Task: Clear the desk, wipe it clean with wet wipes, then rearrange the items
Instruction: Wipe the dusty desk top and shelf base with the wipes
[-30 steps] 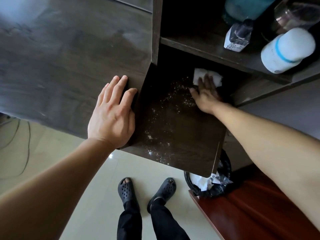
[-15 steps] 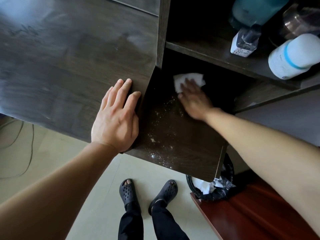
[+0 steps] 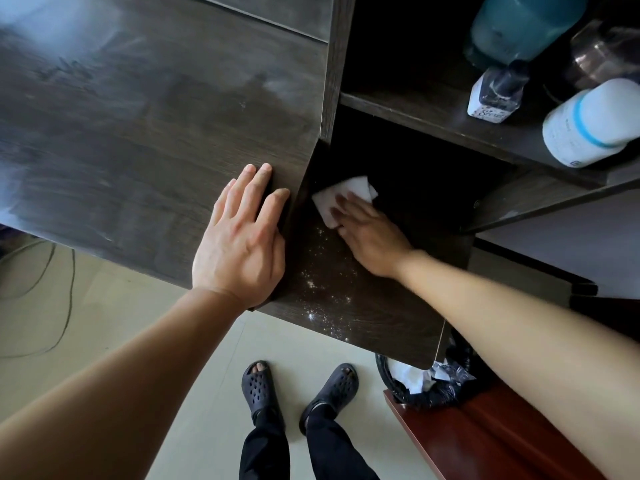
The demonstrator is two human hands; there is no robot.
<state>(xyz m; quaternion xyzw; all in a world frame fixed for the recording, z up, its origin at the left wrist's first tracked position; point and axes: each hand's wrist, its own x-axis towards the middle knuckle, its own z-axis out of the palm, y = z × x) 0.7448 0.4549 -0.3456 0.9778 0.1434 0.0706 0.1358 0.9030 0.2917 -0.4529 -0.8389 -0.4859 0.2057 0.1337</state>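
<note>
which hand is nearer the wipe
Right. The right hand presses on the wipe on the lower shelf; the left hand lies flat on the desk, left of the wipe and apart from it.

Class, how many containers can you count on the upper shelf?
4: a teal bottle at the back, a small labelled bottle before it, a clear jar rightmost, a white bottle in front. Others may sit out of frame.

The left grip point(image 3: 242, 242) lies flat; the right grip point(image 3: 374, 239) stretches forward, flat.
</note>
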